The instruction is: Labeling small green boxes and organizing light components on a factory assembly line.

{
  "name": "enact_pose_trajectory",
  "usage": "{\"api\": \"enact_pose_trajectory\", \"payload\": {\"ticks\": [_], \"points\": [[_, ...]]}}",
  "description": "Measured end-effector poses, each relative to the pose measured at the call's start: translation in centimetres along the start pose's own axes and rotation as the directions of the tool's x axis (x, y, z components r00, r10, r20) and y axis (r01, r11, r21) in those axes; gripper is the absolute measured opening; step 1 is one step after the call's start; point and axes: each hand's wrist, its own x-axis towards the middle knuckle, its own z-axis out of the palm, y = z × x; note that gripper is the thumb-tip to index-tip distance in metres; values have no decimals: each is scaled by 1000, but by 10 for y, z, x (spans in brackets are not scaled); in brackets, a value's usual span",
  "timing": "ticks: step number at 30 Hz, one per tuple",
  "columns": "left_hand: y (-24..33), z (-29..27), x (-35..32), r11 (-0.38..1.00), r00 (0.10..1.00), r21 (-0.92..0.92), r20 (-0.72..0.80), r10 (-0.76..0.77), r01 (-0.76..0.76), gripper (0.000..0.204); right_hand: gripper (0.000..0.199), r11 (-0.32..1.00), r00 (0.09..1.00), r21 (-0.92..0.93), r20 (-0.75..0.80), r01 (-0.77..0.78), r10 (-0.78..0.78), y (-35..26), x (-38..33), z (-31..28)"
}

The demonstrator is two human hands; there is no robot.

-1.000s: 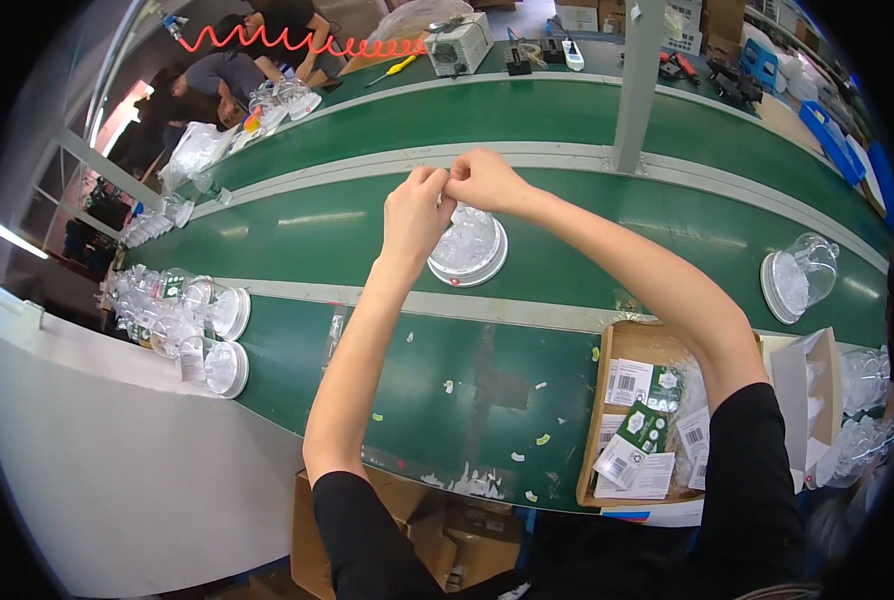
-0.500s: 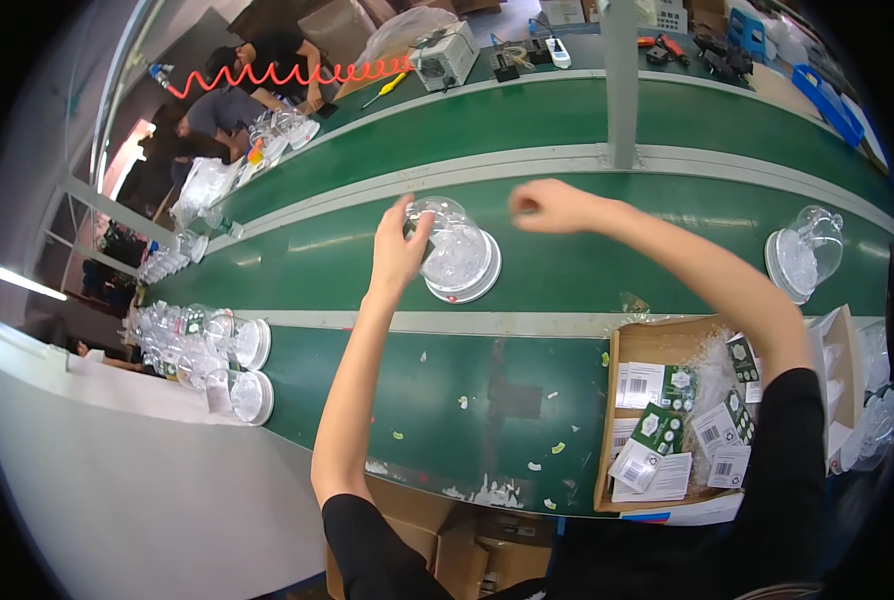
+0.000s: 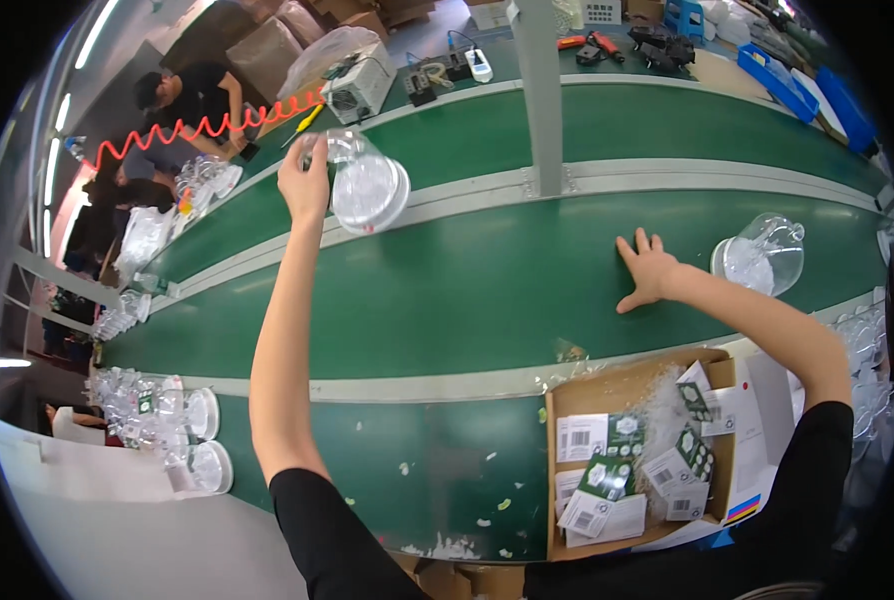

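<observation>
Holding one dome — left hand, right spread

Seeing dark green on the belt, glossy with pale streaks; light grey on the rail. Reading clear on the held dome, white on its base, possibly a red speck at the rim, too small to be sure. Getting green-and-white on the cards, black barcode stripes; plain brown on the carton; solid black on the sleeves; orange-red on the coiled hose; bright blue on the tray.
</observation>
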Motion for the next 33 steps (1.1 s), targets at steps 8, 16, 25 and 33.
{"api": "enact_pose_trajectory", "payload": {"ticks": [8,16,25,33], "points": [[-57,124,3,997,977,73,-212,33,-18,35,126,1000,1000,-4,6,15,-15,-29,-2,3],[-123,139,33,979,998,203,-62,29,-16,53,125,1000,999,-10,39,-8,9,-49,-4,-8],[-83,64,-39,877,705,347,526,-475,332,74,120,981,984,113,-66,-159,168,-35,7,-5],[37,-4,-171,993,742,116,668,-61,-22,44,119,985,974,131,-180,-114,136,-53,-12,0]]}}
